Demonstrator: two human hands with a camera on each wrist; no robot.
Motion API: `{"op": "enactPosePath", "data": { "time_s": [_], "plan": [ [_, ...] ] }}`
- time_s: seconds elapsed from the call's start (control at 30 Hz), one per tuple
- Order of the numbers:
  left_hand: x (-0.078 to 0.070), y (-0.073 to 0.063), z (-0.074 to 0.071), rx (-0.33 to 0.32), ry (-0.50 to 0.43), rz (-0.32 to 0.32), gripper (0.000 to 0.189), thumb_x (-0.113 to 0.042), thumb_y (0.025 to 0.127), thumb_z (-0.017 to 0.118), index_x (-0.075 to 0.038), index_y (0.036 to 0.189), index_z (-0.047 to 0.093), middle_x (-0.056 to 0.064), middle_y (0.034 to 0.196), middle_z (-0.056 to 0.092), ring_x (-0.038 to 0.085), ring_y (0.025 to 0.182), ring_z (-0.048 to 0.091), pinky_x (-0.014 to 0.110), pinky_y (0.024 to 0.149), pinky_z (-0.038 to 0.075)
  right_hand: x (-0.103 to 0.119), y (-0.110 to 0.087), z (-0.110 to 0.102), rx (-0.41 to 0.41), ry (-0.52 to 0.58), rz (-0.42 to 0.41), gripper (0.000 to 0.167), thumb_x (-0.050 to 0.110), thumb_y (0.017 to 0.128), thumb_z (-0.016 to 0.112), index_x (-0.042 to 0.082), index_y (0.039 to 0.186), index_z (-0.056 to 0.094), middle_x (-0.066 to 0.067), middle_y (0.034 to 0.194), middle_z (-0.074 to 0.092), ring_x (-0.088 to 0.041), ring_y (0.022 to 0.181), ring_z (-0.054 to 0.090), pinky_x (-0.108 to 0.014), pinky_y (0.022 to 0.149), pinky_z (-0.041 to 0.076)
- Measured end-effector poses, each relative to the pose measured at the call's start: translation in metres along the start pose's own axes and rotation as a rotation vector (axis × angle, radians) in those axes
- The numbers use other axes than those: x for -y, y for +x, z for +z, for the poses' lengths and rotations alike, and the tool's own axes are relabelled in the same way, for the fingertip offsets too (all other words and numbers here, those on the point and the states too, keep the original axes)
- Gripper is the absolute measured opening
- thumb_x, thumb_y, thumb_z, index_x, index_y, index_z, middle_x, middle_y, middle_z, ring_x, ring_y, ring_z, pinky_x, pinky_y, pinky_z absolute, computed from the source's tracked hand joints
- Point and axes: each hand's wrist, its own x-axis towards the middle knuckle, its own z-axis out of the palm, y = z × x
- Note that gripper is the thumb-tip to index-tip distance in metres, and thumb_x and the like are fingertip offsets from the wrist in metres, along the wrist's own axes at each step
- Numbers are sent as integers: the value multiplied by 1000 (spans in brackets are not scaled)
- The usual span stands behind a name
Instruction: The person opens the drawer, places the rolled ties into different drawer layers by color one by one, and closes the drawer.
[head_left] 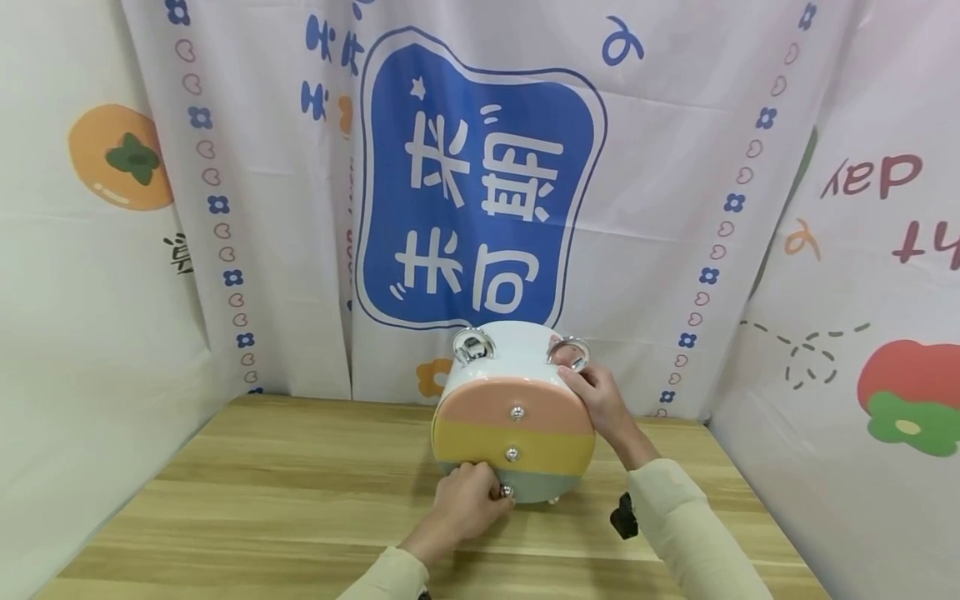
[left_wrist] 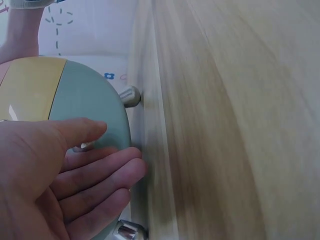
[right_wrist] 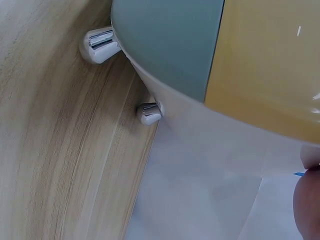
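Observation:
A small round drawer box (head_left: 551,437) stands on the table, its white body fronted by pink, yellow and green drawers, each with a silver knob. At the lowest drawer, my left hand (head_left: 468,500) pinches the bottom knob (left_wrist: 84,147) between thumb and forefinger; its other fingers lie near the green front (left_wrist: 92,95). My right hand (head_left: 602,406) holds the box's upper right side, just below the silver ring-shaped ear (head_left: 570,353). Most of its fingers are hidden in the head view. The drawers look closed.
Short silver feet (right_wrist: 100,45) lift the box off the wooden table (head_left: 300,492). Close behind it hangs a printed white curtain (head_left: 652,208), and similar cloth encloses both sides. A black strap piece (head_left: 624,517) shows beside the right sleeve.

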Motion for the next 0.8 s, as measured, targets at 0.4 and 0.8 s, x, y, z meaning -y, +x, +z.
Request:
{"op": "enactPosePath", "data": {
  "time_s": [0.4, 0.8],
  "plan": [
    [5, -13, -23, 32, 81, 50, 50, -36, 84, 85, -20, 51, 51, -18, 45, 35, 2, 45, 32, 24, 41, 30, 16, 3, -13, 128, -155, 11, 28, 34, 108, 58, 19, 127, 69, -2, 159, 56, -25, 144, 56, -47, 118, 47],
    [39, -37, -70, 104, 214, 89, 40, -41, 87, 82, -17, 65, 59, -13, 56, 40, 2, 50, 30, 22, 45, 26, 15, 0, -42, 193, -372, 77, 59, 47, 107, 55, 18, 158, 48, -12, 167, 43, -41, 157, 36, -66, 125, 26]
  ]
}}
